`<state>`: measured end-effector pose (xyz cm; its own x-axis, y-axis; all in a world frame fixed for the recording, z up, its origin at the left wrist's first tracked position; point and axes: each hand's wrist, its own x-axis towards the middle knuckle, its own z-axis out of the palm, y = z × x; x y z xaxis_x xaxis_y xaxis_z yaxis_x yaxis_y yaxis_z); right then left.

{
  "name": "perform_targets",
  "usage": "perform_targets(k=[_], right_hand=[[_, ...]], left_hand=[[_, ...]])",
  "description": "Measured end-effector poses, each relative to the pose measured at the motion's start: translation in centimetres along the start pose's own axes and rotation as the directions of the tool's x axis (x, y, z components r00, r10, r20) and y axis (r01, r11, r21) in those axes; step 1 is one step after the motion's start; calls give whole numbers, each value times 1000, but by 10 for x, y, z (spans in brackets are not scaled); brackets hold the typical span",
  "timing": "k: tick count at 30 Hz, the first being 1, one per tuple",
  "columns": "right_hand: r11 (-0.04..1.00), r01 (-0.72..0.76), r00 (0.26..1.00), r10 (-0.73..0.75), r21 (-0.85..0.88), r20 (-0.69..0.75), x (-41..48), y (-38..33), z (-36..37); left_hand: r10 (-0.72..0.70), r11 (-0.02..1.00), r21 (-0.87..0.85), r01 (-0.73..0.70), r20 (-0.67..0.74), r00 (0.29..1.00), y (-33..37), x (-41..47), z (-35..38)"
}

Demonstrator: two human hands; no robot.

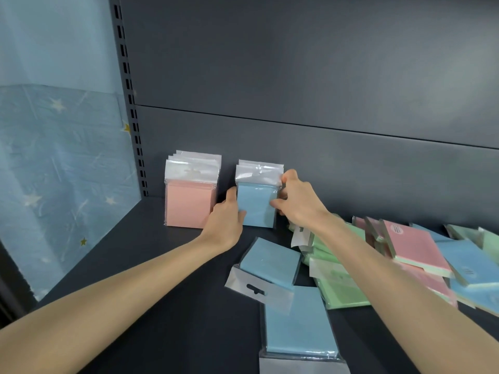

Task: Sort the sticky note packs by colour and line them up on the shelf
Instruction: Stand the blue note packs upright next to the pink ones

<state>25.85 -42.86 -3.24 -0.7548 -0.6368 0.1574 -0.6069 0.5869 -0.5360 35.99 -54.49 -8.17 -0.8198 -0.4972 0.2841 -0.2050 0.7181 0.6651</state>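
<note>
Several pink sticky note packs (190, 201) stand upright in a row against the shelf's back panel at the left. Beside them stands a short row of blue packs (256, 203). My left hand (228, 214) grips the left edge of the front blue pack, thumb on its face. My right hand (295, 201) pinches the same pack's right edge near the clear hanger flap. Two loose blue packs lie flat in front: one (271, 261) just below the row, another (299, 322) nearer to me.
A jumbled heap of green packs (340, 290), pink packs (415, 244) and blue packs (469, 263) covers the dark shelf (151, 279) at the right. A slotted upright post (132, 114) and a blue starred sheet (62, 171) bound the left side.
</note>
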Motion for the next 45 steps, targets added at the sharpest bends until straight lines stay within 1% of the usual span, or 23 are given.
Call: perform_targets(k=[3,7,12,14,16,18,20,21,22,23,27,30,32,35,37,39,40,41,42,43,44,45], right_hand=[[1000,16,1000,-16,-7,6,1,1,2],[1000,12,1000,-12,5,18,2,1,1],[999,-28,1000,28,-17,1,-8,-5,-6],[997,-35,999,34,-72,-12,-16,-7,-13],[994,-12,1000,11,-112,-11,-27,-8,-21],[994,51,998,-46,-93,54,-41,-8,-29],[986,122,982,-105,-109,156,-57,-6,-33],[980,153,972,-126,-130,197,-64,-5,-34],[973,179,964,-143,-148,226,-70,-4,-33],[968,197,957,-156,-157,244,-75,-3,-32],[962,243,943,-203,-128,262,-86,-1,-21],[955,277,933,-240,-109,266,-89,-3,-15],[963,266,935,-246,-47,254,-90,-5,-15],[970,231,955,-241,72,173,-87,-7,-18],[967,199,972,-215,157,93,-85,-6,-21],[941,161,982,-181,297,43,-85,-5,-28],[920,134,988,-154,368,26,-85,-4,-32],[896,99,994,-113,432,6,-86,-2,-34],[873,65,998,-67,483,-13,-87,0,-36],[856,36,999,-25,516,-28,-86,2,-37],[846,11,999,9,533,-36,-86,4,-37],[840,-13,999,37,542,-33,-86,5,-37]], left_hand=[[21,1000,4,-21,-13,1000,0,-1,0],[14,1000,25,-14,-15,1000,2,-1,-3],[-42,997,70,38,62,997,9,-6,-12],[-26,994,106,17,76,997,13,-13,-22],[-6,989,151,-9,99,995,18,-23,-34],[-41,988,157,10,192,980,24,-36,-45],[-97,986,157,45,341,935,31,-51,-49],[-117,982,185,45,394,912,35,-59,-46],[-118,977,210,32,412,904,36,-64,-43],[-107,976,216,21,397,911,37,-68,-39],[-67,996,80,46,285,956,33,-72,-31],[-25,992,-114,52,229,973,27,-73,-30],[16,971,-239,28,179,984,26,-73,-35],[76,889,-458,-24,96,992,26,-73,-47],[83,862,-503,-60,25,996,26,-72,-49],[68,882,-464,-83,-50,996,26,-73,-49],[77,916,-386,-112,-105,991,26,-75,-48],[117,947,-277,-162,-173,978,27,-79,-48],[191,955,-186,-233,-218,957,29,-81,-49],[263,944,-150,-293,-191,946,30,-84,-49],[310,934,-157,-320,-83,947,33,-87,-48],[326,938,-154,-311,84,942,35,-90,-45]])
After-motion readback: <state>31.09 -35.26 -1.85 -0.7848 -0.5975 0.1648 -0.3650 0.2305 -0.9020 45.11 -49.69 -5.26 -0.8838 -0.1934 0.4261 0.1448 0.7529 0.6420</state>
